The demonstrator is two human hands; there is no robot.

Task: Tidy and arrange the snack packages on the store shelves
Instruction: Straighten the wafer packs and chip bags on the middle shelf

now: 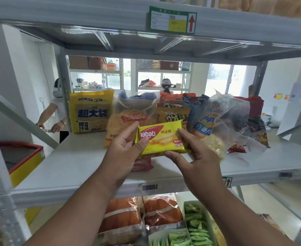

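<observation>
both hands [161, 153] grip the yellow wafer pack [162, 138] between them.

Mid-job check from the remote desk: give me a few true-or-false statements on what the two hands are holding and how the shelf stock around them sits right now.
1. Both hands hold the yellow wafer pack. True: the left hand pinches its left end, the right hand its right end.
2. The wafer pack lies flat on the shelf. False: it is held up above the shelf board.
3. The big yellow bag stands upright at the left of the row. True.
4. The blue chip bag stands left of the wafer pack. False: it leans to the right of it.
5. Green packets sit on the shelf below. True.
</observation>
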